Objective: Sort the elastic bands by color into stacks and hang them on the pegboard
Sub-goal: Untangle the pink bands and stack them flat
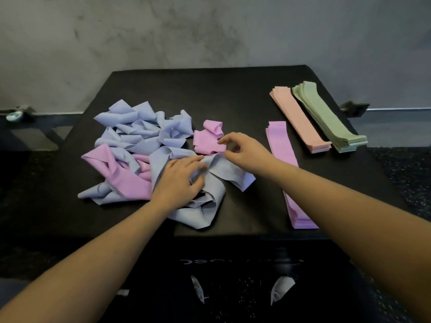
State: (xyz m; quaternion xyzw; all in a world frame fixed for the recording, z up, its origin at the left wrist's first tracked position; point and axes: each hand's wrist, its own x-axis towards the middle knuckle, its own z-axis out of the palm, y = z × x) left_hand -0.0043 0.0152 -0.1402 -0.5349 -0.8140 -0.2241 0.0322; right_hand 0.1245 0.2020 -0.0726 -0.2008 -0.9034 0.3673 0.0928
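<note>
A tangled heap of blue elastic bands (144,131) mixed with purple ones (126,176) lies on the black table (210,89). My left hand (179,180) rests on the heap and grips a blue band (210,199) near its fold. My right hand (242,150) pinches the same blue band's other part beside a crumpled purple band (208,138). To the right lie a flat purple stack (279,145), a pink stack (300,122) and a green stack (328,117).
A grey concrete wall stands behind the table. Dark floor surrounds it, with a small dark fitting (354,108) at the right and a pale object (14,116) at the left. No pegboard is in view.
</note>
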